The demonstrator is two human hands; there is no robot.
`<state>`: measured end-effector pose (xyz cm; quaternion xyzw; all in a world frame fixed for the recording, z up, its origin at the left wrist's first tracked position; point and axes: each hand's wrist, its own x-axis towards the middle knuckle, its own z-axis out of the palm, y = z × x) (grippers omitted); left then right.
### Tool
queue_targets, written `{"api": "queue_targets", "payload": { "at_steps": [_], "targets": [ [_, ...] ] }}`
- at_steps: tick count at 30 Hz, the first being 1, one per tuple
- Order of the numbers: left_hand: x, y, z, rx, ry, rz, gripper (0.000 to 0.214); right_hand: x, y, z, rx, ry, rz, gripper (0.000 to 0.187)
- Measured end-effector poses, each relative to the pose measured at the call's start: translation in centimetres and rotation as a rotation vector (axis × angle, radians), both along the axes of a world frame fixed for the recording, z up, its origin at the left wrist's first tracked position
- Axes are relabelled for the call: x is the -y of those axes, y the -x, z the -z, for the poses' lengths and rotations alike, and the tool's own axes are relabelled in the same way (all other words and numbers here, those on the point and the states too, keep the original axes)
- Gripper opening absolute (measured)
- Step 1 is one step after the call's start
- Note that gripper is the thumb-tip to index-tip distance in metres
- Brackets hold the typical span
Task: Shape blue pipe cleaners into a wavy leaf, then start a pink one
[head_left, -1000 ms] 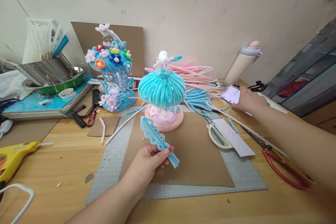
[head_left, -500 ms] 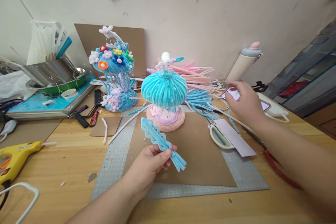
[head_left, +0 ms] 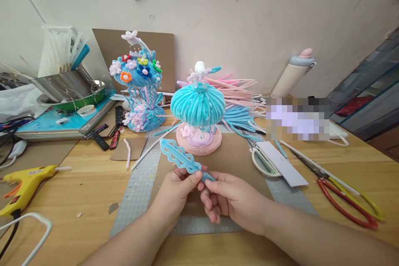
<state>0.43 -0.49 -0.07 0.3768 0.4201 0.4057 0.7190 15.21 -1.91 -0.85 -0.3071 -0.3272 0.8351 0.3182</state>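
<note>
The right hand [head_left: 232, 199] is no longer reaching out to the right of the blue-domed ornament [head_left: 197, 110]; a second ago it was resting on something back there, where the picture is now blurred, and now it is sitting in front of the ornament, close beside the left hand [head_left: 176, 191]; the left hand is keeping its place in front of the ornament, pinching the wavy blue pipe-cleaner piece [head_left: 177, 156] between thumb and fingers near its lower end; the right hand is closing thumb and forefinger on the straight tail ends of the same piece, its other fingers curling loosely underneath; so the piece is now being held in both hands, above the brown card [head_left: 243, 162] in front of the ornament, its wavy leaf-like end pointing up and left towards the ornament's pink base; to my eye this is turning a one-handed hold into two-handed work on the piece's tail, though whether the fingers are twisting or merely steadying I cannot tell; the cream-handled scissors [head_left: 261, 163] are lying untouched just right of the ornament's base, the red-handled scissors [head_left: 346, 208] farther right, the yellow glue gun [head_left: 26, 179] well off to the ornament's left, and the flowered ornament [head_left: 137, 87] is standing just left of it.
</note>
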Motion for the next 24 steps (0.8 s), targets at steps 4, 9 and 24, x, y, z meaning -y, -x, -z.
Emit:
{"api": "queue_targets", "payload": {
  "at_steps": [4,9,24],
  "targets": [
    [-0.1,0.0,0.1,0.012,-0.036,0.018,0.019,-0.3,-0.3,0.6,0.133,-0.124,0.024,0.023],
    [0.0,0.1,0.3,0.018,-0.018,0.028,0.020,-0.3,-0.8,0.3,0.393,-0.399,0.004,0.024],
    [0.3,-0.1,0.1,0.013,-0.033,0.134,0.021,-0.4,-0.7,-0.8,0.243,-0.211,-0.014,0.030]
  ]
}}
